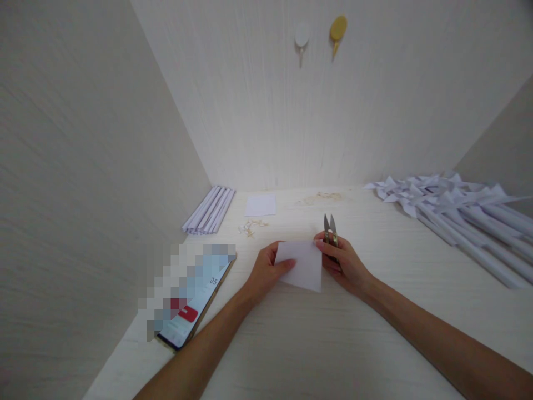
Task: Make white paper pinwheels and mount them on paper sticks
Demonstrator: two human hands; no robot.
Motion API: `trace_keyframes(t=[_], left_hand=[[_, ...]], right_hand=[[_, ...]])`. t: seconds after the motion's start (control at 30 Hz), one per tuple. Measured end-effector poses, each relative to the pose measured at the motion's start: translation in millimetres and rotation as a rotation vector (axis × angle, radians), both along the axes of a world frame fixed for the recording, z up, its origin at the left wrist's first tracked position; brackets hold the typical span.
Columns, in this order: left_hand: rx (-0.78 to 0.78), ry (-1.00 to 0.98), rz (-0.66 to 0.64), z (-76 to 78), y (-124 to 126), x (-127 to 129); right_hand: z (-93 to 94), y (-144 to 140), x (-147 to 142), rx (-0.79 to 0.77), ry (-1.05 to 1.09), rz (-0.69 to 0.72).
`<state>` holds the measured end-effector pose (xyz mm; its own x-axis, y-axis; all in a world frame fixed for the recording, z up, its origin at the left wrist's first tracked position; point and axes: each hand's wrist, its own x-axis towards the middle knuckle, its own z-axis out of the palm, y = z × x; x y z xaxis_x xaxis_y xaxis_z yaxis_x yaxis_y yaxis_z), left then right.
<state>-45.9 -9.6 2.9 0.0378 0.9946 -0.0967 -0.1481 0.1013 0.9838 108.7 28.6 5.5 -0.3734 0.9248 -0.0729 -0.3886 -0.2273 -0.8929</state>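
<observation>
Holding step: white paper square (300, 265) is pinched above the desk (375, 333) by left hand (266, 269) and right hand (343, 261), thread snips (330, 228) also gripped in right. Judged pre-cut; edge alignment needed.

Both forearms are bare to the frame's edge, no sleeves, and the left hand (266, 270) and right hand (343, 265) are ungloved

Head-worn camera looks forward and down, close over the desk (316, 344).
</observation>
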Motion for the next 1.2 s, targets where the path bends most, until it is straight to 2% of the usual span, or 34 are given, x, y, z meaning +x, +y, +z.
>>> trace_keyframes(t=[0.37, 0.8, 1.03, 1.2], left_hand=[[0.002, 0.07, 0.083, 1.3, 0.0, 1.2], [-0.032, 0.145, 0.071, 1.0, -1.8, 1.5], [-0.08, 0.077, 0.012, -1.8, 0.2, 0.1], [-0.101, 0.088, 0.017, -0.1, -0.4, -0.7]], right_hand=[[-2.3, 0.8, 0.1, -0.01, -0.005, -0.002], [-0.8, 0.3, -1.0, -0.049, -0.006, -0.018], [-3.9, 2.0, -2.4, -0.076, 0.035, -0.068], [-2.4, 1.4, -3.7, -0.087, 0.022, -0.069]])
